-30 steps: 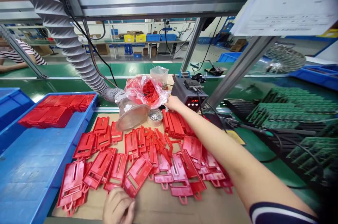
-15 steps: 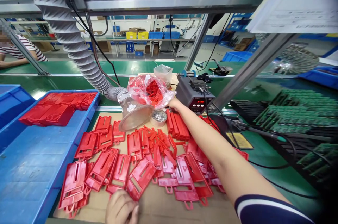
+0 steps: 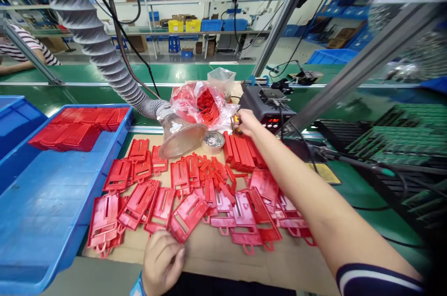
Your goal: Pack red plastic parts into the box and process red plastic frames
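Right hand (image 3: 246, 121) is out at the far side of the bench. The clear plastic bag of red parts (image 3: 202, 105) is on its left and the dark grey soldering station (image 3: 268, 110) on its right. My fingers are bent round a small yellow-ended object (image 3: 237, 119); I cannot tell whether I grip it or only touch it.

Left hand (image 3: 162, 261) is at the near edge, curled in a loose fist, knuckles up, nothing visible in it. Its fingertips sit against the near corner of a red slotted plastic plate (image 3: 188, 214) on the brown cardboard sheet (image 3: 223, 259).

Risks, as I judge them:
- My right forearm spans the scattered red plastic plates (image 3: 258, 193) and passes the upright row of red pieces (image 3: 240, 151). A low pull-back would sweep them out of order or off the cardboard.
- The bag slumps against the clear funnel hood (image 3: 181, 135). A snagged finger could tip it and spill parts over the round tin of metal wool (image 3: 213, 140).
- The station and the black soldering iron (image 3: 349, 162) lie just right of my arm. They are probably hot, and the lead could catch my sleeve.
- My left hand bears on one plate only, so a shove would slide its overlapping neighbours.
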The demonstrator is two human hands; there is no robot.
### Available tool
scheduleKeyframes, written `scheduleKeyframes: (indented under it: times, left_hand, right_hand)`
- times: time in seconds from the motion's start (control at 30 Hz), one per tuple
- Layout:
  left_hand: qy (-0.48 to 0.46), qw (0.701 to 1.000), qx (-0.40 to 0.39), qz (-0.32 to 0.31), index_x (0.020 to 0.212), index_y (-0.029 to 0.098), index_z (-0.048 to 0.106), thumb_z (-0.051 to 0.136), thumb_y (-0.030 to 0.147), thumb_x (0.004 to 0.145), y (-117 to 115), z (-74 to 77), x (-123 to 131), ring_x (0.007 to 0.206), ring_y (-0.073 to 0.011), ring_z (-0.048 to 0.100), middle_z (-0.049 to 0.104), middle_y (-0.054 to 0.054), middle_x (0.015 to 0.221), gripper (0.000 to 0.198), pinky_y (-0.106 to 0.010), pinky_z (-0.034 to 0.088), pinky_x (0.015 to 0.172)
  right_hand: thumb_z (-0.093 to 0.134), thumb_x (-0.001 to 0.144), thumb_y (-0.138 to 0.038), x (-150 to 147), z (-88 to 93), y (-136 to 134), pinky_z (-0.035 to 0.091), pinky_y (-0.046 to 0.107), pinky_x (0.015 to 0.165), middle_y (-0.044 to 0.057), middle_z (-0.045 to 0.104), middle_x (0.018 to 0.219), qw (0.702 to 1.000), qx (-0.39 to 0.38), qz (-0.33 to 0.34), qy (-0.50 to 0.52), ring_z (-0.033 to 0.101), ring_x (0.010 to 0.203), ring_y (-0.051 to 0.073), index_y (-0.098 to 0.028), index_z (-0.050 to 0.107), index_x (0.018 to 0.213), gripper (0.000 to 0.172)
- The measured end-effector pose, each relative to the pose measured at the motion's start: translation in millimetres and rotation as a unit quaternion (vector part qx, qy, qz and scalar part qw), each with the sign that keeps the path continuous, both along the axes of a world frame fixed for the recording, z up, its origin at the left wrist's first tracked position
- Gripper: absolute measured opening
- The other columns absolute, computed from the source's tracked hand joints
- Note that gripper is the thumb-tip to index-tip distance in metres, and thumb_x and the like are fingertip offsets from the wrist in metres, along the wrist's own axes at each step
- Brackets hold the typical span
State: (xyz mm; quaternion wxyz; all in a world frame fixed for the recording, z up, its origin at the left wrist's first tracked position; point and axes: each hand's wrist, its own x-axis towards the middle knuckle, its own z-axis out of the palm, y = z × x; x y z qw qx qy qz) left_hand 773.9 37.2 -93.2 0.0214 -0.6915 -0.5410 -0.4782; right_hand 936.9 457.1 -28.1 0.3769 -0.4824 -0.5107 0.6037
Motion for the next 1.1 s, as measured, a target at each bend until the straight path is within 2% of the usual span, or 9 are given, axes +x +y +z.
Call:
scheduleKeyframes:
  times: [0.27, 0.37, 0.53, 0.67, 0.8, 0.9, 1.1]
  left_hand:
    - [-0.002, 1.0, -0.005, 0.01, 0.077, 0.015, 0.06, 0.052, 0.004, 0.076, -2, -1.1, 2, 0.062, -0.0143, 0.054, 0.06, -0.004, 0.062, 0.014, -0.028, 0.048, 0.058]
    - [-0.005, 1.0, 0.008, 0.009, 0.078, 0.015, 0.06, 0.051, 0.003, 0.076, -1, 1.3, 2, 0.061, -0.0141, 0.054, 0.06, -0.004, 0.061, 0.015, -0.028, 0.048, 0.058]
    - [-0.004, 1.0, 0.005, -0.008, 0.078, 0.015, 0.06, 0.053, 0.004, 0.076, 0, 1.2, 0, 0.059, -0.0136, 0.055, 0.06, -0.003, 0.061, 0.013, -0.026, 0.049, 0.058]
    - [-0.01, 1.0, 0.017, 0.014, 0.075, 0.016, 0.06, 0.054, 0.006, 0.077, 0, -5.0, 0, 0.057, -0.0133, 0.055, 0.06, -0.002, 0.058, 0.013, -0.026, 0.049, 0.057]
    - [0.016, 1.0, 0.019, 0.005, 0.075, 0.017, 0.061, 0.055, 0.006, 0.077, 2, -9.2, -1, 0.056, -0.0133, 0.057, 0.061, -0.002, 0.058, 0.012, -0.026, 0.05, 0.057]
    - [0.015, 1.0, 0.02, 0.003, 0.075, 0.017, 0.061, 0.056, 0.007, 0.077, 3, -9.2, -1, 0.055, -0.0128, 0.057, 0.06, -0.002, 0.058, 0.012, -0.025, 0.05, 0.056]
    - [-0.025, 0.998, 0.042, 0.041, 0.07, 0.017, 0.061, 0.055, 0.01, 0.079, 4, -11.8, 6, 0.054, -0.0129, 0.055, 0.058, -0.002, 0.055, 0.013, -0.026, 0.049, 0.054]
  right_hand:
    - [0.054, 0.087, -0.026, 8, 5.5, -9, 0.048, 0.021, 0.051, 0.0, 0.058, 0.08, 0.997, -0.034, 0.046, -0.05, 0.054, 0.06, 0.008, -0.013, 0.057, 0.094, 0.015]
    - [0.054, 0.087, -0.026, 11, 6.8, -12, 0.045, 0.019, 0.047, -0.002, 0.056, 0.075, 0.997, -0.038, 0.055, -0.047, 0.051, 0.055, 0.006, -0.012, 0.056, 0.09, 0.014]
    - [0.047, 0.089, -0.032, 15, 17.0, -16, 0.044, 0.022, 0.049, 0.0, 0.056, 0.075, 0.996, -0.042, 0.074, 0.034, 0.053, 0.057, 0.009, -0.015, 0.052, 0.088, 0.018]
    - [0.033, 0.088, -0.04, 17, 21.9, -20, 0.035, 0.021, 0.039, 0.003, 0.055, 0.068, 0.991, -0.047, 0.078, 0.097, 0.046, 0.048, 0.011, -0.019, 0.046, 0.082, 0.025]
    - [0.028, 0.089, -0.039, 16, 18.6, -17, 0.027, 0.019, 0.036, 0.0, 0.052, 0.064, 0.989, -0.053, 0.068, 0.124, 0.039, 0.042, 0.009, -0.02, 0.045, 0.084, 0.026]
    - [0.033, 0.09, -0.043, 17, 14.7, -14, 0.027, 0.018, 0.037, -0.001, 0.052, 0.068, 0.988, -0.055, 0.065, 0.129, 0.039, 0.043, 0.007, -0.018, 0.047, 0.091, 0.029]
    - [0.036, 0.09, -0.047, 19, 10.0, -11, 0.028, 0.017, 0.037, -0.001, 0.053, 0.071, 0.989, -0.046, 0.063, 0.127, 0.04, 0.045, 0.005, -0.016, 0.05, 0.098, 0.035]
